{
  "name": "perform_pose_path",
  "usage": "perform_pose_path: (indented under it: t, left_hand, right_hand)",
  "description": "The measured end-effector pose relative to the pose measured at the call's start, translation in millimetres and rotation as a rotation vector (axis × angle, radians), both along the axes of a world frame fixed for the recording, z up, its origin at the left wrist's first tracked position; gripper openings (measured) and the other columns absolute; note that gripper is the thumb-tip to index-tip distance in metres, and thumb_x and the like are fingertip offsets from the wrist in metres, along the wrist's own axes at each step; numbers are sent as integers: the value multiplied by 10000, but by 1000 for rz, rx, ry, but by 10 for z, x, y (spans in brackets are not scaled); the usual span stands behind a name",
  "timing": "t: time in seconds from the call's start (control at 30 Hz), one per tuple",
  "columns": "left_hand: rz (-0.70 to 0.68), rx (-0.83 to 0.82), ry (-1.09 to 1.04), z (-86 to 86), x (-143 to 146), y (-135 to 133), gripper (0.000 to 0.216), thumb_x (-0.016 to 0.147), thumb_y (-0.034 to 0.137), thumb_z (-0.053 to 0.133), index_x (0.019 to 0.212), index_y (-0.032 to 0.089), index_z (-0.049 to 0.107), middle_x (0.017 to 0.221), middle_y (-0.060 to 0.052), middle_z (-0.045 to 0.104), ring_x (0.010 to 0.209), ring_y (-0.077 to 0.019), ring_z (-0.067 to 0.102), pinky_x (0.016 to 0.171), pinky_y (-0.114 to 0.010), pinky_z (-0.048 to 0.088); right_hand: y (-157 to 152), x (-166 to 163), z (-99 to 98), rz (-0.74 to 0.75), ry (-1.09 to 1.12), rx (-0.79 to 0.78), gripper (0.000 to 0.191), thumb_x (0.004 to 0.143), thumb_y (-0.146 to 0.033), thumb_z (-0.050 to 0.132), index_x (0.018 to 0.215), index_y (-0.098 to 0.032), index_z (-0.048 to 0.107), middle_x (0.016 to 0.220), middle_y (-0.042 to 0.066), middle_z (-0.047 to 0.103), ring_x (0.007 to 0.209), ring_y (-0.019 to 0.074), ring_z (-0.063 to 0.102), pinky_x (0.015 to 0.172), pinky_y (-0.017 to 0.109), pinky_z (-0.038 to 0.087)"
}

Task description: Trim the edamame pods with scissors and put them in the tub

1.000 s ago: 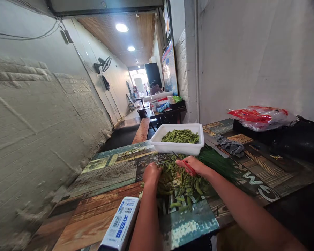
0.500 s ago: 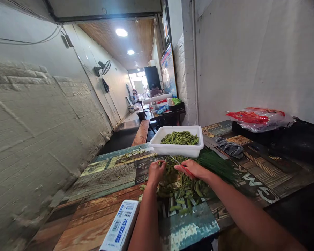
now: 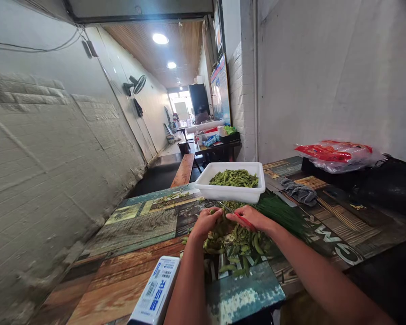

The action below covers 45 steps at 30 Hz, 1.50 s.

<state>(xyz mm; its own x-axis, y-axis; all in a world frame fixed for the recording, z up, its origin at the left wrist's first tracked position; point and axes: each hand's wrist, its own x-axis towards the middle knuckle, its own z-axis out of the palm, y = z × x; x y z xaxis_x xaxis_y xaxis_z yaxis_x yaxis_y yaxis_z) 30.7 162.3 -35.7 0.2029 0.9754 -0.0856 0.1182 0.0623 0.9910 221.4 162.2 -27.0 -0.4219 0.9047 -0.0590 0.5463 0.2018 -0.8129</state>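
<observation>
Scissors [image 3: 245,221] with red handles sit in the right hand [image 3: 252,217], and I record that hand as curled closed around the grips. The blades point far and left, toward the left hand [image 3: 206,221]. From my remote post I cannot tell how far apart the blades stand, nor whether they touch anything.

I find the left hand closed in a pinch, thumb and fingers drawn together on a green pod [image 3: 212,211], most of it hidden by the fingers. The two hands are near each other, apart, above a spread of loose pods and trimmings [image 3: 245,239] on the patterned table [image 3: 131,239].

Just beyond the hands I note a white tub [image 3: 230,194], with a heap of green pods [image 3: 235,178] inside. To its right, and right of the scissors, lies a bundle of long green stalks [image 3: 282,212]. A grey cloth [image 3: 299,192] is farther right. Near and left, beside the left forearm, I log a white box with blue print [image 3: 155,289].
</observation>
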Motion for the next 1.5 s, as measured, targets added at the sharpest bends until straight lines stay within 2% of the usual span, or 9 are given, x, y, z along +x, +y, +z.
perform_pose_path:
  t: [0.17, 0.33, 0.47, 0.67, 0.77, 0.9, 1.03, 1.33, 1.5]
  left_hand:
    - [-40, -20, 46, -26, 26, -14, 550, 587, 672, 669, 613, 152, 489, 490, 51, 389, 410, -44, 240, 423, -219, 141]
    - [-21, -24, 72, -84, 25, 18, 579, 523, 683, 706, 578, 146, 496, 461, 45, 394, 382, -37, 241, 404, -219, 133]
    - [91, -73, -168, -94, -9, 63, 553, 499, 624, 767, 574, 138, 513, 412, 57, 356, 355, -39, 253, 394, -215, 121]
    - [162, -110, -586, -76, 42, 99, 510, 453, 457, 873, 645, 101, 563, 399, 85, 327, 368, -21, 243, 401, -182, 122]
    - [133, -135, -689, -58, 88, 94, 461, 476, 351, 888, 689, 78, 583, 470, 52, 434, 400, -12, 282, 404, -164, 161]
    - [137, -134, -784, -17, 105, 71, 417, 486, 246, 889, 714, 82, 582, 685, -25, 603, 443, 0, 325, 414, -147, 219]
    - [122, -111, -770, 6, 113, 48, 419, 472, 253, 900, 703, 76, 598, 711, -40, 616, 450, -1, 329, 414, -149, 230]
    - [27, -120, -617, 5, 123, 27, 430, 484, 337, 891, 678, 82, 604, 512, 26, 466, 438, -23, 345, 408, -151, 185]
    - [83, -152, -553, -16, 39, 46, 365, 478, 277, 859, 630, 68, 602, 594, -31, 554, 446, -18, 349, 413, -157, 198]
  right_hand:
    - [22, -17, -45, 13, -91, 94, 658, 690, -800, 449, 469, -187, 356, 470, -46, 268, 483, 76, 252, 469, 249, 156]
    - [53, -45, -161, 4, -164, 93, 677, 650, -820, 469, 449, -188, 336, 494, -47, 219, 494, 76, 207, 469, 262, 129]
    - [66, -36, -163, -58, -92, 73, 665, 640, -815, 500, 472, -187, 360, 466, -55, 264, 453, 66, 247, 445, 243, 159]
    - [43, -42, -80, -11, 242, -219, 637, 667, -808, 495, 749, -180, 565, 460, -61, 455, 372, 88, 409, 378, 216, 299]
    - [41, -54, -96, -7, 243, -201, 609, 686, -774, 530, 736, -169, 573, 436, -67, 450, 360, 86, 425, 371, 209, 314]
    - [79, -46, -175, -25, 231, -134, 571, 732, -729, 538, 733, -161, 588, 431, -68, 448, 360, 82, 428, 374, 207, 312]
    - [102, -39, -228, -23, 224, -126, 565, 748, -726, 522, 728, -165, 586, 426, -71, 442, 352, 85, 424, 369, 212, 311]
    - [56, -75, -185, -21, 245, -110, 580, 745, -743, 493, 675, -171, 556, 400, -70, 425, 335, 72, 376, 356, 207, 275]
    - [26, -89, -200, -59, 176, -143, 575, 702, -740, 548, 618, -171, 555, 361, -74, 384, 302, 65, 331, 335, 212, 239]
